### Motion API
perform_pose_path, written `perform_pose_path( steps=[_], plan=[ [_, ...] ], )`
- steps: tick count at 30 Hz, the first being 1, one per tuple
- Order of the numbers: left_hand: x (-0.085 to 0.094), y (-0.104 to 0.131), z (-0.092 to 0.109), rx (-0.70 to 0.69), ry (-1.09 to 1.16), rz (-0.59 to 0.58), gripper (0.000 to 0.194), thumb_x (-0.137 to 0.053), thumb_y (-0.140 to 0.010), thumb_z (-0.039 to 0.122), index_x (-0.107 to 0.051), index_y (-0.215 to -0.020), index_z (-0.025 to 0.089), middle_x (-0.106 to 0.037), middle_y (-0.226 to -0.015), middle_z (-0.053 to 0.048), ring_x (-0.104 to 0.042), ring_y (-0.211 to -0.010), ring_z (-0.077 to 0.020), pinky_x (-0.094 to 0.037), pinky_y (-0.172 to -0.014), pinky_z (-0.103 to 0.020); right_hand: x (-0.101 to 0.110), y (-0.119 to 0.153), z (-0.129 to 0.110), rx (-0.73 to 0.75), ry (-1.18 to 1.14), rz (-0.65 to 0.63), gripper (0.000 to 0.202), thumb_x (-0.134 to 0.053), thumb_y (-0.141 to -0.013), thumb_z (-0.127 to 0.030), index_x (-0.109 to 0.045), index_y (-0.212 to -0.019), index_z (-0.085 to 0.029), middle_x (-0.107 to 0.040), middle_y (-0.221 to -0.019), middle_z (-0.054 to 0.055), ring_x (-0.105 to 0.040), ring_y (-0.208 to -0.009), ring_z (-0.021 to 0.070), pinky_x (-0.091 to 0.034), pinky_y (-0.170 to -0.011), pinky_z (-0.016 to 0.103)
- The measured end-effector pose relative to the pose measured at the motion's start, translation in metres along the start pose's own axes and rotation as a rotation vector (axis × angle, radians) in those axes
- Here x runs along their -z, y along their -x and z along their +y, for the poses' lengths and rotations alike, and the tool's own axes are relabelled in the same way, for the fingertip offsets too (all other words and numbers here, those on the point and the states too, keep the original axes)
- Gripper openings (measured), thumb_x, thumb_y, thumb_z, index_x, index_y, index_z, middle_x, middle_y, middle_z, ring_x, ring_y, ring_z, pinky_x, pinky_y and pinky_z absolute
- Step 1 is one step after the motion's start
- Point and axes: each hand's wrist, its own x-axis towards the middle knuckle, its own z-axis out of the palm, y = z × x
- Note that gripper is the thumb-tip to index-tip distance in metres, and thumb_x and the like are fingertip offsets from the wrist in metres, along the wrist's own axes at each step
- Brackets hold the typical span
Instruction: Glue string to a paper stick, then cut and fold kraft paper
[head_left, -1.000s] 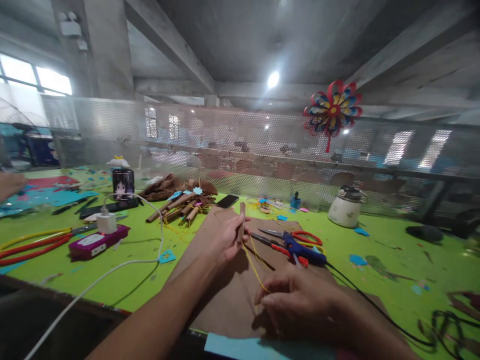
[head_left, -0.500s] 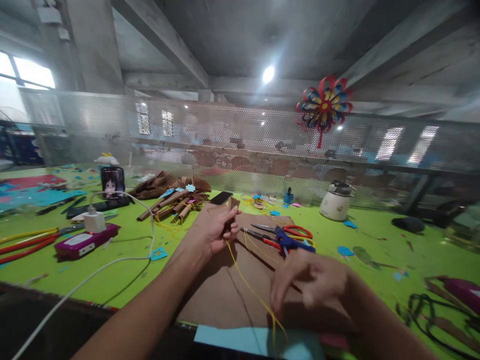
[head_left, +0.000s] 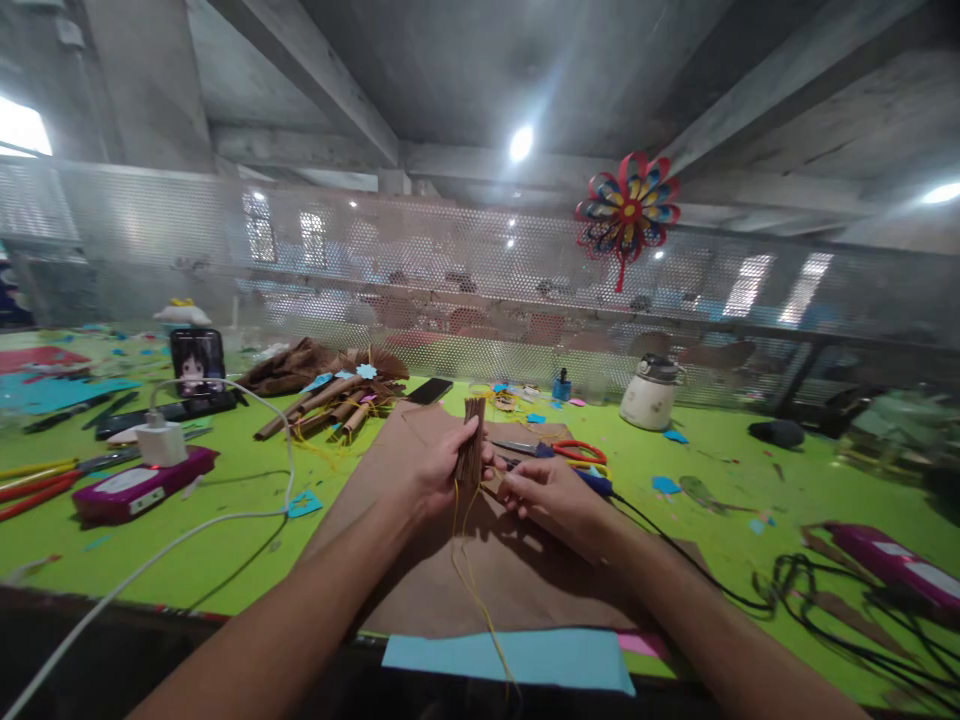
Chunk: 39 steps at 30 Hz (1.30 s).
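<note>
A folded stack of brown paper (head_left: pixel 470 445) stands upright in my left hand (head_left: pixel 444 465), its thumb on the near face and fingers wrapped round it. Yellow string (head_left: pixel 471 580) hangs from the stack's lower end past the table's front edge. My right hand (head_left: pixel 544 495) is just right of the stack, fingers bent together near its lower part; whatever they pinch is too small to make out. Brown paper (head_left: pixel 420 590) lies flat below both hands. Scissors with red handles (head_left: pixel 581 452) and a blue-handled tool (head_left: pixel 596 482) lie behind my right hand.
Rolled brown paper pieces (head_left: pixel 345 405) lie at the back left, beside a black phone (head_left: pixel 429 391). A purple power strip (head_left: pixel 146 485) with a white cable is left. A white jug (head_left: pixel 649 393) stands back right; black cables (head_left: pixel 795 590) coil at the right.
My right hand has moved up and left from the front right to beside the brown stack. My left hand has turned the stack so its folded edges show. The view has shifted slightly right.
</note>
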Motion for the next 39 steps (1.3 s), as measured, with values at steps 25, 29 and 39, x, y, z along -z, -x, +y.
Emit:
perform_pose_path(
  steps=[25, 29, 39],
  plan=[
    [0.003, 0.006, 0.017, -0.209, 0.013, 0.136, 0.026, -0.044, -0.095, 0.038, -0.056, -0.095, 0.015, -0.060, -0.062, -0.002, -0.061, -0.053, -0.0142, -0.049, -0.051, -0.024, -0.058, 0.005, 0.009, -0.024, -0.031, -0.164, 0.058, -0.056, -0.074, -0.070, -0.063, -0.064, -0.013, -0.057, -0.053, 0.001, -0.048, -0.044, 0.0090, -0.038, -0.048, 0.023],
    [0.011, 0.001, 0.023, -0.172, 0.090, 0.246, 0.027, -0.041, -0.096, 0.038, -0.055, -0.090, 0.015, -0.059, -0.057, -0.003, -0.061, -0.050, -0.0167, -0.048, -0.047, -0.026, -0.054, 0.011, 0.009, -0.020, -0.029, -0.179, 0.058, -0.055, -0.076, -0.070, -0.063, -0.067, -0.013, -0.059, -0.056, 0.001, -0.051, -0.047, 0.0100, -0.040, -0.050, 0.023],
    [0.021, -0.001, 0.034, -0.185, 0.151, 0.328, 0.048, -0.028, -0.096, 0.053, -0.056, -0.092, 0.014, -0.058, -0.058, -0.002, -0.060, -0.049, -0.0165, -0.053, -0.053, -0.033, -0.052, 0.021, -0.001, -0.031, -0.121, -0.148, 0.053, -0.059, -0.077, -0.066, -0.063, -0.069, -0.013, -0.059, -0.060, 0.002, -0.055, -0.055, 0.0116, -0.045, -0.057, 0.026]
  ],
)
